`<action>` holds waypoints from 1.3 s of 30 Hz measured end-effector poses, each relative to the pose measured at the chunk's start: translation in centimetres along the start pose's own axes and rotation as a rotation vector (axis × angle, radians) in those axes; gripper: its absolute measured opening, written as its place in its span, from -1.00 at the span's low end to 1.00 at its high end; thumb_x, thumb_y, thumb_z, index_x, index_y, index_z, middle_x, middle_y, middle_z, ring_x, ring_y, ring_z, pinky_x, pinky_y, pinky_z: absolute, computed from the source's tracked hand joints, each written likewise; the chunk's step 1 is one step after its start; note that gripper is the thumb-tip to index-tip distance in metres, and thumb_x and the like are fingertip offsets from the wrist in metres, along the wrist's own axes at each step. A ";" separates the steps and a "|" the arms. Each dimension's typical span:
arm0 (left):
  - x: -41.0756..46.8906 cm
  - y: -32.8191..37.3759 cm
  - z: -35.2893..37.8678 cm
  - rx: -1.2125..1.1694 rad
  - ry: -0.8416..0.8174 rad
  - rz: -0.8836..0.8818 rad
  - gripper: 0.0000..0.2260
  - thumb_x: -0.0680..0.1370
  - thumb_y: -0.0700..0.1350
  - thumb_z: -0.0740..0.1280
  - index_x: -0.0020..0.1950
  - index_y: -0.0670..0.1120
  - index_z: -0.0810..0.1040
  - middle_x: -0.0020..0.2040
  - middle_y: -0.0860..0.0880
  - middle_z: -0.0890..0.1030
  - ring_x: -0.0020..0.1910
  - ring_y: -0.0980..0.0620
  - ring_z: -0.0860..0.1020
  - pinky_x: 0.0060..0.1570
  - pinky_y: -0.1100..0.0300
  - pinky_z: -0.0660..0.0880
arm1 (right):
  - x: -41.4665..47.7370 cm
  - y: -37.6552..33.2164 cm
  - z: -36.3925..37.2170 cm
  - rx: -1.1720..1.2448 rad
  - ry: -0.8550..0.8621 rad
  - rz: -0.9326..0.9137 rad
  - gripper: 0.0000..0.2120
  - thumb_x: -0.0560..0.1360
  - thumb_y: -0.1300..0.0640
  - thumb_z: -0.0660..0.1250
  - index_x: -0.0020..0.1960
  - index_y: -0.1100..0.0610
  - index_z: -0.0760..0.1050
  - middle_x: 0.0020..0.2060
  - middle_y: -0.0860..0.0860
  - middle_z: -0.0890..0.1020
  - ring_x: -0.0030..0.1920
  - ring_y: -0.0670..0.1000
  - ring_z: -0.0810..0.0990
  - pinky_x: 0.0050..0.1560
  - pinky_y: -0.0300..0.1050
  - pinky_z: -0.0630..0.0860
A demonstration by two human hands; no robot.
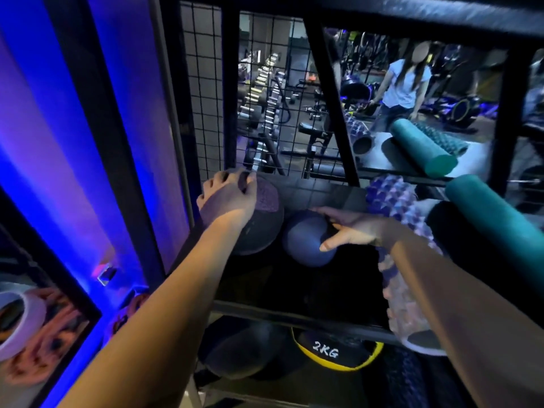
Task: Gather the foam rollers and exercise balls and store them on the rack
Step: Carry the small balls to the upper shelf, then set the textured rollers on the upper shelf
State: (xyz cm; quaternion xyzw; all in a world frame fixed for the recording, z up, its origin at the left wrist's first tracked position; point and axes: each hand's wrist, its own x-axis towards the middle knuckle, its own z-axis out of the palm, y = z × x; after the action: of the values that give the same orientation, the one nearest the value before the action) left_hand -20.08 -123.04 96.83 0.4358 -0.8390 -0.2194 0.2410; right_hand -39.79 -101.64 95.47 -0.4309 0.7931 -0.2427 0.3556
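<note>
Blue-lit wall panels at left; white tape roll lower left; beyond, dumbbell row, person in pale shirt.

The rack is built of black metal bars with a matt painted finish, and its side panel is formed of thin wire mesh. The dark medicine ball is covered in a dull, rubbery-looking skin, with a purple patch that is coarsely grained. The blue ball is seen to be smooth, with only a faint sheen. The knobbed foam roller is studded with raised moulded bumps, while the teal foam roller is left plain, smooth and matt. The yellow and black 2KG ball is finished in a slightly glossy skin with white printed lettering. The mirror is glossy and reflective.
</note>
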 end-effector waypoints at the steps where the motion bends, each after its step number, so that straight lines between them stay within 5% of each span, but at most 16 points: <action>1: 0.0 0.2 -0.1 0.014 0.003 0.000 -0.49 0.60 0.35 -0.02 0.46 0.22 0.41 0.48 0.00 0.39 0.47 -0.15 0.31 0.35 -0.14 0.34 | -0.3 -0.2 0.2 -0.006 0.018 -0.010 -0.04 0.27 0.00 0.66 0.50 -0.27 0.20 0.48 -0.15 0.31 0.48 -0.11 0.26 0.46 -0.24 0.18; 4: -0.5 0.7 -0.5 0.033 -0.018 -0.008 -0.49 0.62 0.33 -0.01 0.48 0.18 0.39 0.50 -0.02 0.37 0.48 -0.17 0.29 0.35 -0.14 0.30 | -1.5 -0.6 1.2 -0.057 0.072 0.010 -0.10 0.47 0.15 0.54 0.63 -0.09 0.09 0.42 -0.16 0.30 0.45 -0.14 0.26 0.34 -0.35 0.17; 11: -1.3 0.8 -1.4 0.078 -0.046 0.049 -0.45 0.62 0.36 -0.01 0.52 0.15 0.34 0.52 -0.06 0.35 0.51 -0.21 0.30 0.43 -0.17 0.29 | -5.3 -1.0 2.5 -0.232 0.439 -0.038 -0.23 0.44 0.01 0.57 0.55 0.07 0.32 0.42 0.04 0.52 0.41 0.01 0.49 0.21 -0.44 0.26; 16: -4.0 3.0 -1.3 -0.014 0.251 0.245 -0.55 0.59 0.18 0.09 0.29 -0.02 0.56 0.19 -0.23 0.62 0.19 -0.28 0.56 0.24 -0.16 0.48 | -10.3 0.7 1.7 -0.032 0.669 0.016 -0.50 0.57 0.17 0.43 0.47 0.18 0.41 0.35 0.02 0.54 0.19 -0.19 0.63 0.17 -0.44 0.41; 19: -6.1 5.6 -0.4 -0.032 0.263 0.262 -0.59 0.57 0.13 0.20 0.29 -0.06 0.56 0.08 -0.32 0.64 0.07 -0.37 0.60 0.22 -0.22 0.50 | -13.8 2.7 1.2 -0.041 0.807 0.076 -0.56 0.52 0.13 0.45 0.39 0.08 0.52 0.26 0.01 0.64 0.26 -0.03 0.60 0.29 -0.26 0.41; 24: -9.8 9.1 2.9 -0.050 0.272 0.439 -0.55 0.59 0.08 0.27 0.44 -0.08 0.46 0.32 -0.31 0.54 0.19 -0.39 0.51 0.16 -0.19 0.47 | -20.6 7.3 1.5 0.002 1.023 0.118 -0.77 0.53 0.10 0.42 0.16 0.10 0.67 0.04 0.03 0.73 0.06 0.00 0.69 0.19 -0.04 0.57; 29: -16.9 12.3 7.4 -0.133 0.112 0.599 -0.56 0.57 0.04 0.25 0.41 -0.08 0.52 0.42 -0.19 0.50 0.35 -0.28 0.46 0.38 -0.19 0.39 | -25.2 12.1 2.8 -0.007 1.070 0.164 -0.76 0.57 0.12 0.39 0.20 0.17 0.66 0.05 0.05 0.73 0.07 -0.03 0.69 0.17 -0.22 0.53; 34: -26.0 15.7 10.7 -0.243 0.218 0.759 -0.77 0.59 -0.11 0.30 0.19 -0.16 0.60 0.06 -0.18 0.60 0.05 -0.28 0.54 0.04 -0.11 0.54 | -30.2 15.6 5.1 0.034 1.181 -0.001 -0.92 0.56 0.20 0.36 -0.01 0.11 0.63 -0.21 -0.03 0.68 -0.22 -0.11 0.63 -0.08 -0.17 0.58; 39: -37.5 22.2 14.3 -0.237 0.254 0.852 -0.89 0.57 -0.15 0.33 0.01 -0.14 0.62 -0.10 -0.14 0.60 -0.07 -0.21 0.56 -0.08 -0.04 0.45 | -39.5 22.6 7.1 0.054 1.103 0.036 -0.96 0.55 0.14 0.37 -0.01 0.08 0.59 -0.20 -0.05 0.67 -0.18 -0.04 0.62 -0.05 -0.16 0.52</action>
State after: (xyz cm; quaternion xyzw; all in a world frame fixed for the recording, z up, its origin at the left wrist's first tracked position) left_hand -23.57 -77.72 90.41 0.0447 -0.8764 -0.1400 0.4587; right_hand -30.98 -56.86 89.35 -0.2170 0.8625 -0.4465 -0.0978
